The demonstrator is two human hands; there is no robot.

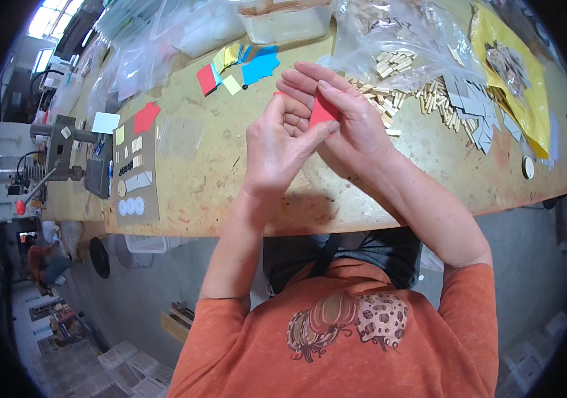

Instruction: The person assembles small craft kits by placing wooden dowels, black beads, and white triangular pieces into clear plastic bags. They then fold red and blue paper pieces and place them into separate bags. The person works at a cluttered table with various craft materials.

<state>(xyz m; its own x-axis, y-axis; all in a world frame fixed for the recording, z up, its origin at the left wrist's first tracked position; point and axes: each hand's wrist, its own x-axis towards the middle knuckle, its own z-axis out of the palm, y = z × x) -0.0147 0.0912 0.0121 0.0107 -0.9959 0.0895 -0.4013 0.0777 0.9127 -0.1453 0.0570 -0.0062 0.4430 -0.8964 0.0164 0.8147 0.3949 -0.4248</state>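
Note:
A red paper or card piece [323, 111] is held up between my two hands above the table. My left hand [273, 142] has its fingers curled and its thumb pressed against the lower part of the red card. My right hand [360, 126] cups the card from the other side, its thumb along the card's upper right edge and its fingers reaching over to the left. My fingers hide part of the card. Just beyond lie blue card pieces [260, 64], a flat red card [206, 80] and a pale yellow card [232, 84].
Small wooden sticks [395, 63] lie loose at the right by grey card pieces [472, 99] and a yellow bag [522, 99]. Plastic bags and a clear bin [287, 26] stand at the back. To the left are a board of laid-out parts [147, 209] and a lever press [64, 149].

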